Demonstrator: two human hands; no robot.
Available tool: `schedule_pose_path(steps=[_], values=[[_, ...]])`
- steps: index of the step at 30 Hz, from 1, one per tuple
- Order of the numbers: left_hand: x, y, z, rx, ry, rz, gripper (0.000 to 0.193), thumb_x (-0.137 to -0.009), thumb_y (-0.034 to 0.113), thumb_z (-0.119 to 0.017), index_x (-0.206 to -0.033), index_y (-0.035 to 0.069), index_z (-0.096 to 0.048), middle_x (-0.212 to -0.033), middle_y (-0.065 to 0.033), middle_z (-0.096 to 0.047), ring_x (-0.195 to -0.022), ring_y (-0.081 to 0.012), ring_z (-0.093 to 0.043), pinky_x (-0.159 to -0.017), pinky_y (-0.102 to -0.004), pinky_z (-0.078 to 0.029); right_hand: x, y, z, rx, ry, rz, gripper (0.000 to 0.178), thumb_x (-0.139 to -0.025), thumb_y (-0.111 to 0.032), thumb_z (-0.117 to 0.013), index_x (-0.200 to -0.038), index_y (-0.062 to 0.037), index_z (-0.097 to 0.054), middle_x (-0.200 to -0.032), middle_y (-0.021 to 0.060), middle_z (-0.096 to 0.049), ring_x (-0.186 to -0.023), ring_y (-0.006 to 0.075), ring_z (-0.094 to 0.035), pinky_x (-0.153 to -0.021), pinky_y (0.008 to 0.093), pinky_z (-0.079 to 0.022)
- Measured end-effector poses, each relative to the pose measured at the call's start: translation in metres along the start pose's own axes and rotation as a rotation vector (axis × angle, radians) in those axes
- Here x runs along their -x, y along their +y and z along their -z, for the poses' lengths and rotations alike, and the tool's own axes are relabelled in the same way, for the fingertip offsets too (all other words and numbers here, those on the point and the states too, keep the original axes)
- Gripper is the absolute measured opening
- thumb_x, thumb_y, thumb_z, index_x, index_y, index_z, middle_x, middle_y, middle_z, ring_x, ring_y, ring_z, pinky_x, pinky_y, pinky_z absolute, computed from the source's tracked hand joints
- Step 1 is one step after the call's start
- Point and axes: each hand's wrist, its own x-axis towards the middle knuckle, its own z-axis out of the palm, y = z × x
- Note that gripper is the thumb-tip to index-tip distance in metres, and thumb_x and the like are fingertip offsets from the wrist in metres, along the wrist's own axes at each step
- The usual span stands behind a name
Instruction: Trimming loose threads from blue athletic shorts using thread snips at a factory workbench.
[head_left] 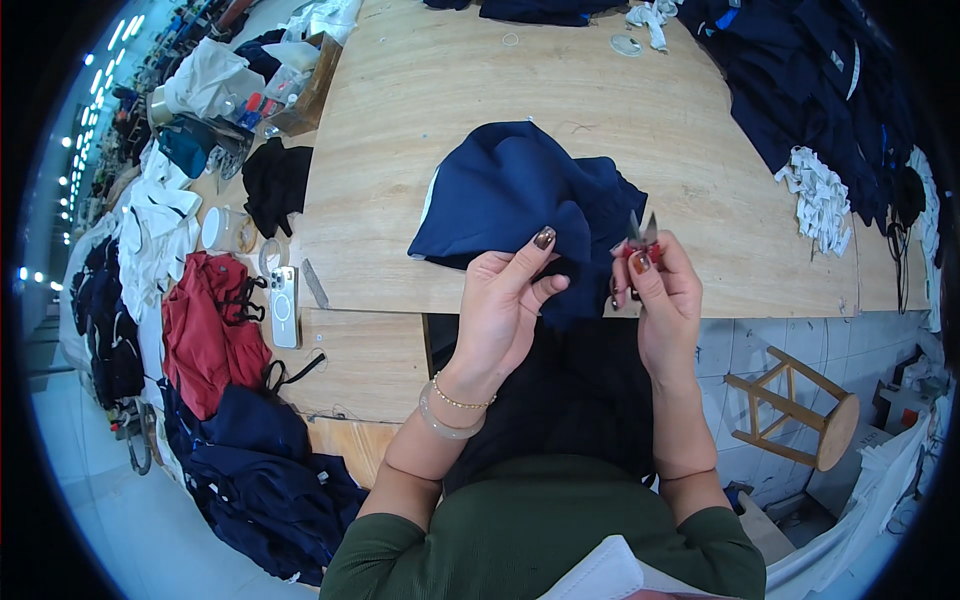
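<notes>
A navy blue garment [500, 190] lies bunched on the wooden table, partly draped over its near edge toward my lap. A narrow white strip runs along the garment's left edge. My left hand [502, 315] is closed on the near part of this cloth, pinching it between thumb and fingers. To the right, my right hand [668, 300] grips small thread snips [642, 240] with red handles. Their pointed blades stand upward and slightly apart, just beside the garment's right side. The fingers hide much of the handles.
Dark blue garments [800, 80] and a white bunch of strips [816, 200] cover the table's right side. At left are a phone [285, 308], red garment [210, 330], white tub [226, 230] and cardboard box [318, 88]. A wooden stool [800, 410] stands at right.
</notes>
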Motion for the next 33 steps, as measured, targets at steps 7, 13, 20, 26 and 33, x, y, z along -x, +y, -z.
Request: schedule_pose_path(steps=[7, 13, 20, 26, 33], values=[[0.002, 0.001, -0.009, 0.06, -0.011, -0.01, 0.016, -0.096, 0.009, -0.059, -0.094, -0.005, -0.069, -0.088, -0.0086, -0.069, -0.083, -0.0136, -0.068, -0.089, -0.0326, -0.058, -0.006, -0.006, 0.009, 0.538, 0.168, 0.272, 0.029, -0.081, -0.01, -0.075, -0.107, -0.0022, -0.065, -0.091, 0.0059, -0.057, -0.087, 0.0151, -0.054, -0.077, 0.0259, -0.044], [0.004, -0.001, -0.011, 0.02, -0.007, -0.032, 0.015, -0.096, 0.008, -0.06, -0.094, -0.005, -0.068, -0.088, -0.0086, -0.069, -0.083, -0.0146, -0.068, -0.089, -0.0328, -0.058, -0.007, -0.01, 0.001, 0.682, 0.22, 0.339, 0.027, -0.073, -0.004, -0.079, -0.097, -0.0013, -0.069, -0.088, 0.0062, -0.058, -0.085, 0.0187, -0.053, -0.072, 0.028, -0.045], [0.007, -0.001, -0.011, -0.003, 0.0, -0.038, 0.013, -0.094, 0.006, -0.061, -0.093, -0.005, -0.068, -0.089, -0.0095, -0.069, -0.083, -0.0151, -0.069, -0.085, -0.0328, -0.06, -0.011, -0.011, -0.005, 0.742, 0.205, 0.328, 0.026, -0.071, -0.003, -0.079, -0.094, -0.0001, -0.069, -0.088, 0.0066, -0.06, -0.084, 0.0191, -0.052, -0.071, 0.0281, -0.045], [0.007, -0.002, -0.008, 0.014, -0.01, -0.053, 0.013, -0.095, 0.005, -0.06, -0.094, -0.004, -0.068, -0.088, -0.0098, -0.07, -0.082, -0.0156, -0.069, -0.086, -0.0345, -0.06, -0.008, -0.009, -0.009, 0.463, 0.251, 0.275, 0.019, -0.087, -0.003, -0.069, -0.104, 0.0008, -0.064, -0.083, 0.0028, -0.06, -0.072, 0.0093, -0.052, -0.061, 0.0218, -0.042], [0.006, -0.002, -0.009, 0.024, -0.052, -0.072, 0.016, -0.097, 0.007, -0.057, -0.097, -0.004, -0.068, -0.093, -0.0123, -0.071, -0.086, -0.0174, -0.07, -0.086, -0.0336, -0.059, 0.018, -0.015, -0.017, 0.178, 0.118, -0.036, 0.011, -0.098, -0.008, -0.056, -0.104, 0.0009, -0.058, -0.07, 0.0016, -0.06, -0.058, 0.0032, -0.051, -0.052, 0.0172, -0.038]])
